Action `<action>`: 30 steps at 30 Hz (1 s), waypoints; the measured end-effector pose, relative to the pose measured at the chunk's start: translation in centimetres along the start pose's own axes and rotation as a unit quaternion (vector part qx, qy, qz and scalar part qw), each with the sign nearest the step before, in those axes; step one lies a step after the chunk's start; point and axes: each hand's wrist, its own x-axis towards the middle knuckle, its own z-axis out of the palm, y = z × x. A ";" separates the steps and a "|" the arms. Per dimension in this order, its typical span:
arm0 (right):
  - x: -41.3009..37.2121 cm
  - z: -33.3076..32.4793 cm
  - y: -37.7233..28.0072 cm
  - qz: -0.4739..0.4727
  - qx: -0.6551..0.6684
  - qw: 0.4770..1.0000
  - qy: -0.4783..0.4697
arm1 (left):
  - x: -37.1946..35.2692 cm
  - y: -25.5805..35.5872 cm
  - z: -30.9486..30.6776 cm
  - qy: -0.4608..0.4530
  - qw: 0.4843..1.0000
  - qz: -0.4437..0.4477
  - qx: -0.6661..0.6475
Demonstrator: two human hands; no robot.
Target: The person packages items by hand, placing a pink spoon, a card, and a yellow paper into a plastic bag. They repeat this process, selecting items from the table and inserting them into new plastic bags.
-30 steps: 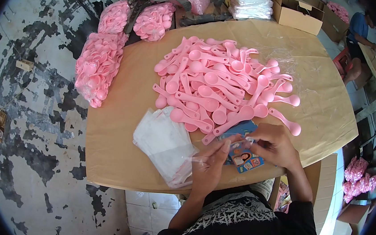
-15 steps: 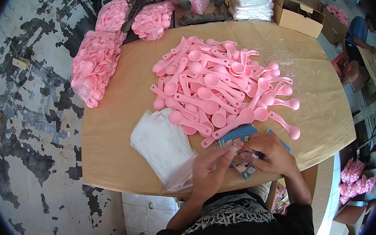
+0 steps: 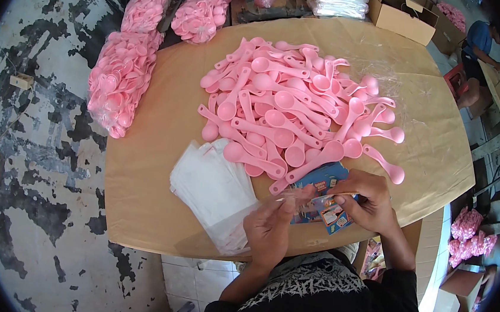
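Observation:
My left hand pinches a clear plastic bag near the table's front edge. To its right, my right hand grips a printed card, whose left end reaches toward the bag. Whether the card's end is inside the bag cannot be made out. More blue cards lie under and behind the hands. A stack of clear bags is left of my left hand. Beyond the hands is a large heap of pink spoons.
Filled bags of pink spoons hang at the table's left edge. At the back are stacked plastic packs and an open cardboard box. A person in blue sits at the far right.
My right hand has risen slightly and now shows a card held toward the bag. My left hand has shifted left and down. The view has moved a little.

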 end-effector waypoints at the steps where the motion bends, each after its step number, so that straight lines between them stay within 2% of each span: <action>1: 0.0 0.0 0.0 -0.012 -0.006 1.000 -0.010 | 0.0 -0.1 -0.1 -0.005 1.000 0.002 0.023; 5: 0.0 0.4 0.1 -0.024 -0.008 1.000 -0.010 | 0.1 0.2 -0.2 -0.043 0.997 -0.003 0.068; 8: 0.0 0.8 -0.2 -0.010 -0.011 1.000 0.009 | -0.1 -0.3 -0.5 -0.057 0.994 -0.041 0.080; 10: -0.1 0.9 -0.2 0.007 -0.013 1.000 0.006 | 0.0 0.1 0.0 -0.063 0.996 -0.034 0.052; 13: 0.0 0.5 -0.8 0.019 -0.028 0.998 -0.055 | 0.3 0.3 0.2 -0.092 0.994 -0.009 0.060; 17: -0.2 0.6 -0.4 0.010 -0.036 0.996 -0.082 | 0.3 -0.3 0.6 -0.154 0.979 0.006 0.134; 19: -0.5 0.4 -0.2 0.032 -0.059 0.992 -0.107 | 0.2 -0.2 0.6 -0.146 0.983 0.020 0.108; 20: -0.3 0.4 -0.5 0.019 -0.027 0.995 -0.094 | 0.2 -0.1 0.6 -0.143 0.985 0.026 0.095; 22: 0.5 0.5 -1.3 -0.007 0.038 0.997 -0.066 | 0.0 0.6 0.1 -0.095 0.994 -0.018 0.056; 23: 0.3 0.5 -1.0 -0.014 0.040 0.996 -0.080 | -0.1 0.9 -0.1 -0.070 0.996 -0.040 0.038; 25: -0.1 0.6 -0.2 -0.029 0.043 0.992 -0.112 | -0.1 0.5 -0.7 -0.069 0.997 -0.040 0.016; 28: 0.0 0.3 -0.7 0.010 0.055 0.991 -0.118 | -0.2 0.4 -0.1 -0.090 0.995 -0.041 -0.027; 30: 0.1 0.7 -0.8 -0.003 0.059 0.994 -0.095 | -0.2 0.2 0.3 -0.116 0.993 -0.023 -0.025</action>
